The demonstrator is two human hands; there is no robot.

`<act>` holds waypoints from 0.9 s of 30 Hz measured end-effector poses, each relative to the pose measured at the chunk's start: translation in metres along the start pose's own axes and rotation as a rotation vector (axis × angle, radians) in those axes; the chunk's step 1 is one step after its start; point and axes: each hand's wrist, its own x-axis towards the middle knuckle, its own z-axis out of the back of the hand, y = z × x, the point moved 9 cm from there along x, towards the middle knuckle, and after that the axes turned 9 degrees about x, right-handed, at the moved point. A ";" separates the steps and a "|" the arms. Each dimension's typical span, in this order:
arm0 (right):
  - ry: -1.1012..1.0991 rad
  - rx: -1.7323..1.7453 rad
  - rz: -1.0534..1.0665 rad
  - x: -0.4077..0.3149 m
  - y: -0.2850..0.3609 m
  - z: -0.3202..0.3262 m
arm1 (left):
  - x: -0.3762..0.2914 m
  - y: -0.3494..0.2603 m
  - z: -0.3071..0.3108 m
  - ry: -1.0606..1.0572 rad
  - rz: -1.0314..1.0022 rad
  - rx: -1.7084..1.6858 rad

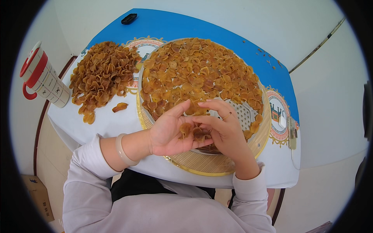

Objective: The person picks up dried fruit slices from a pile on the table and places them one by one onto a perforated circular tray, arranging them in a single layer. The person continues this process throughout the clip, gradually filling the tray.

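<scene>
My left hand (167, 134) is turned palm up above the front of a round perforated metal tray (243, 112). A curled amber-brown dried slice (185, 130) lies on its palm. My right hand (228, 132) reaches across from the other side, its fingertips at a darker curled slice (201, 135) over the left fingers. Overlapping dried slices (201, 70) cover most of the tray; bare holes show at its front right. The hands hide part of the tray's front. Left of the tray is a heap of similar slices (103, 70), with one loose slice (120, 107) nearby.
Beneath the tray lies a round bamboo-slat mat (201, 164) with a yellow rim. A white cup with red trim (48, 75) stands at the table's left edge. A black object (129, 19) sits at the back; a white adapter (282, 121) and power strip (292, 134) are right.
</scene>
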 end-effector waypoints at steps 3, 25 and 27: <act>0.008 0.019 -0.007 0.000 -0.001 -0.001 | 0.000 0.000 -0.002 -0.051 0.010 0.043; -0.052 -0.079 -0.350 -0.018 -0.062 0.022 | -0.020 -0.049 0.016 -0.377 -0.365 -0.009; -0.024 -0.101 -0.365 -0.018 -0.062 0.018 | -0.019 -0.048 0.016 -0.378 -0.361 -0.001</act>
